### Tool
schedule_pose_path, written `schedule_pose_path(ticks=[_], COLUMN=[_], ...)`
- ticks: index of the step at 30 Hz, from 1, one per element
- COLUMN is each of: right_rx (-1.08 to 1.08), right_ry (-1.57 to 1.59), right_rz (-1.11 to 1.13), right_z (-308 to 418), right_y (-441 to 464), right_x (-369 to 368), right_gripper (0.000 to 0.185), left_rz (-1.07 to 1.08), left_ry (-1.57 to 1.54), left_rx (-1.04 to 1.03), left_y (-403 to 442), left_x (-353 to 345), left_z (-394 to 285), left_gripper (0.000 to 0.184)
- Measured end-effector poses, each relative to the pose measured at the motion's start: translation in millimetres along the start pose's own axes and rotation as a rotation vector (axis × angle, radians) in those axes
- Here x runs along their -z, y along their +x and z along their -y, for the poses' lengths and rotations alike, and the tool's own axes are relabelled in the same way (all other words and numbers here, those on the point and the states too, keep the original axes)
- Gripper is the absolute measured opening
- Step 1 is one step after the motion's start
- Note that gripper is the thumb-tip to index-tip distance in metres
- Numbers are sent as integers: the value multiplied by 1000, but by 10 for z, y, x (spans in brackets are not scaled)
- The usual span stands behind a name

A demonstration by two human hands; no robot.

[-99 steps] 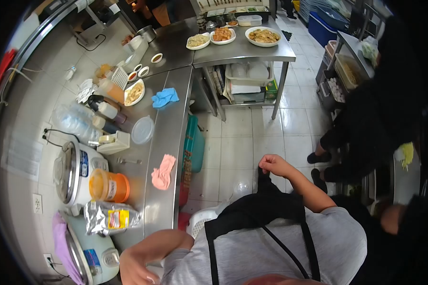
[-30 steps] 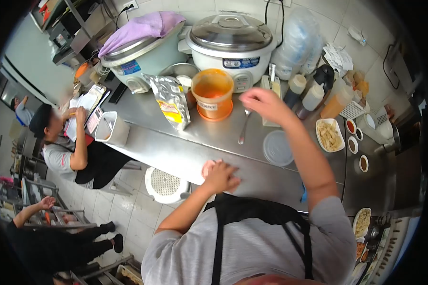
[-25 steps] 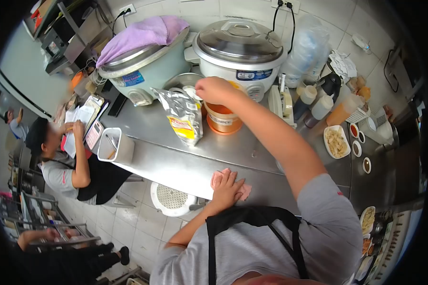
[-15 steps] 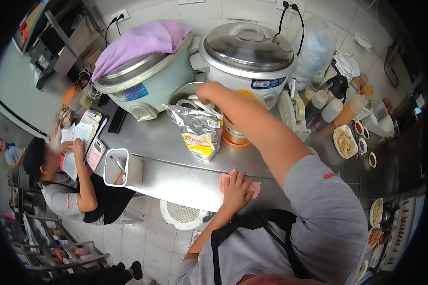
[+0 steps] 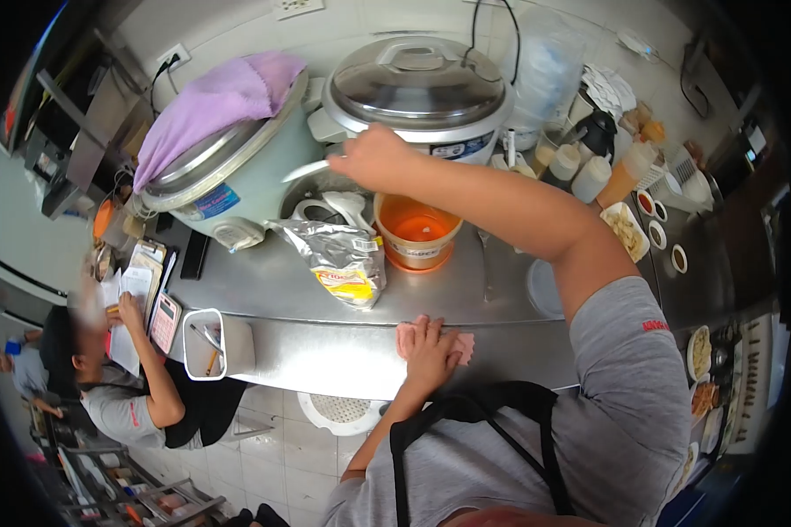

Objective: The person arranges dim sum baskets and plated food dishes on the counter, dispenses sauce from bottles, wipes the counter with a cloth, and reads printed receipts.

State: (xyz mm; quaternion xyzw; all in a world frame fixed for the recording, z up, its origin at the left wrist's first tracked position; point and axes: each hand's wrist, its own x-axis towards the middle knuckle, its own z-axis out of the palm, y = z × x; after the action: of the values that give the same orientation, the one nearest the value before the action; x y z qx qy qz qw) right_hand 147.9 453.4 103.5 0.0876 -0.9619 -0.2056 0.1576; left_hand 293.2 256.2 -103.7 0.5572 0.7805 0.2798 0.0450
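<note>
My left hand lies on a pink cloth at the front part of the steel counter, fingers over it. Raised above a metal bowl, my right hand is closed on a white utensil that points left. White utensils lie in the bowl. In front of it stands a silver pouch with a yellow label. An orange tub with orange contents is right of the pouch, under my right forearm. A fork lies right of the tub.
Two large cookers stand at the back, the left one under a purple towel. Bottles, a plate of food and small sauce cups are at right. A co-worker writes at left, beside a white pen container.
The view has turned from the aisle to the counter. My left hand has come onto the pink cloth. My right hand went into the bowl and has risen with a white utensil.
</note>
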Motion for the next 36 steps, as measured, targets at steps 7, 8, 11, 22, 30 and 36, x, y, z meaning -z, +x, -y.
schedule_pose_path(ticks=[7,8,11,22,30,36], right_rx=[-163,-142,-379,-1343,-1922,-1865], right_ry=[104,1,260,1591,155,37], right_rz=[230,403,89,-445,500,833], right_z=[-64,-69,-162,384,430,40], right_y=[-216,-255,-775,-5428,-8294,-9056], right_x=[-185,-165,-8,852,2084,1868], right_gripper=[16,16,16,40,52,52], left_rz=[49,74,-2,-33,-2,698], left_ry=[107,116,95,-425,-932,-1214], left_rx=[-108,-105,-234,20,-59,29], left_y=[229,301,498,705,1185,920], left_x=[-169,-116,-135,-114,-922,-2653], left_z=[190,157,143,42,-2583,-4626], left_gripper=[45,45,38,35,24,36])
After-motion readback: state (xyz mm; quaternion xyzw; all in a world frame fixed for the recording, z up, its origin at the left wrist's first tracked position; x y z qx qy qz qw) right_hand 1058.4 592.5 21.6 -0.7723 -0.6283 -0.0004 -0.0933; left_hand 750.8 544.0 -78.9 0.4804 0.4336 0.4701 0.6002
